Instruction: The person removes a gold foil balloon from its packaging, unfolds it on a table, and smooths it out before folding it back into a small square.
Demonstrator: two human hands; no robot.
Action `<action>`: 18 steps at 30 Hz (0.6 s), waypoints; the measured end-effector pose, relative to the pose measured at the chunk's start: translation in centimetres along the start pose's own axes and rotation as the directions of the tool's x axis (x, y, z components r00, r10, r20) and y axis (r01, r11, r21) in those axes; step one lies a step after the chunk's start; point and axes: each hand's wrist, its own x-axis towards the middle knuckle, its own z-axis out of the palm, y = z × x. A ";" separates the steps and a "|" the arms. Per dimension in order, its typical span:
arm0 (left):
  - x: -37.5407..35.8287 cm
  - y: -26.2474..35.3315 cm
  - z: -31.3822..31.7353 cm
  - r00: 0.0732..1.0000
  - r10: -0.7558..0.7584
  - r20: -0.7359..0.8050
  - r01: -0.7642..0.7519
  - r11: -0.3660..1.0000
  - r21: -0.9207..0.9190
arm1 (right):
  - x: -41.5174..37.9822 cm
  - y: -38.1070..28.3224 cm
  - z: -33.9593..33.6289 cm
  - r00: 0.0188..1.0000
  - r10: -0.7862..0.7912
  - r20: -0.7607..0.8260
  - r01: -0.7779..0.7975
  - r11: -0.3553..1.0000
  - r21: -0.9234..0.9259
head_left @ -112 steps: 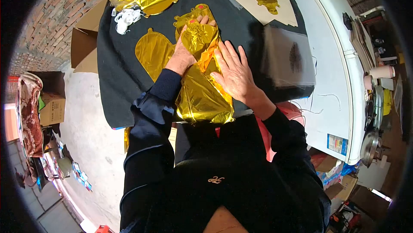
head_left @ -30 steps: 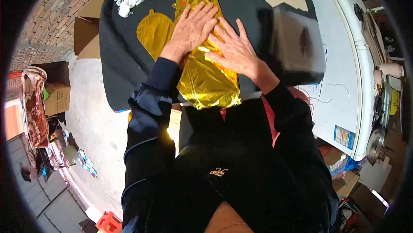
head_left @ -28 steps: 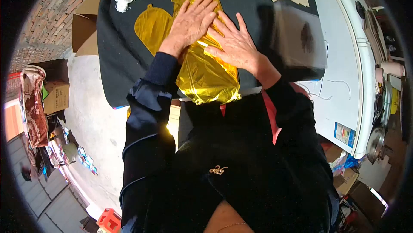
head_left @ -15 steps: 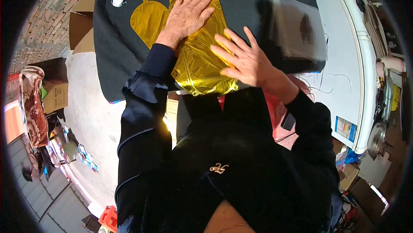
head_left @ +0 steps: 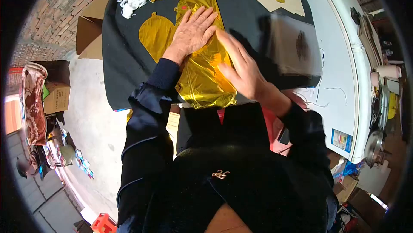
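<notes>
Gold foil balloon (head_left: pixel 202 78): light, thin, slippery, creases easily. Left hand (head_left: pixel 193 33) flat, grip spread, pressing it down; right hand (head_left: pixel 243 71) alongside, edge-on, fingers together. Best hold: seam edges.

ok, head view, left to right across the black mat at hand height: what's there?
flat gold balloon → left hand pressing on the crinkled gold balloon → right hand at that balloon's right edge → clear plastic bags → white tabletop
</notes>
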 end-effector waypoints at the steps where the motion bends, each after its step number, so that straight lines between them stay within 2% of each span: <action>1: 0.1 -0.1 -0.1 1.000 0.009 0.029 -0.011 0.999 0.045 | 1.9 1.1 1.5 0.996 0.027 -0.089 -0.025 0.999 0.025; 3: 0.0 0.1 -0.6 0.996 0.023 0.090 -0.035 0.990 0.135 | 5.5 3.6 4.5 0.971 0.143 -0.194 -0.139 0.990 0.033; 4: 0.1 0.5 -0.7 0.999 -0.016 0.040 0.016 1.000 -0.012 | 6.6 4.8 5.6 0.948 0.200 -0.246 -0.196 0.980 0.043; 7: 0.0 0.3 -0.9 0.996 -0.014 0.084 0.017 0.999 -0.032 | 7.3 7.5 7.6 0.949 0.259 -0.183 -0.254 0.966 0.050; 12: -0.1 0.1 -0.9 0.995 0.006 0.104 0.004 0.996 -0.089 | 7.4 8.3 8.5 0.964 0.194 -0.180 -0.213 0.972 -0.097; 15: -0.5 0.1 -1.0 0.984 -0.088 -0.155 0.089 0.996 -0.002 | 7.2 8.6 8.6 0.985 0.082 -0.153 -0.112 0.974 -0.197; 16: -1.0 -0.1 -1.6 0.974 -0.112 -0.199 0.119 0.993 0.026 | 7.1 8.6 8.8 0.987 0.083 -0.135 -0.112 0.968 -0.223; 18: -2.8 -0.7 -2.9 0.910 -0.287 -0.299 0.286 0.957 -0.048 | 7.0 8.6 8.9 0.990 0.112 -0.090 -0.131 0.962 -0.241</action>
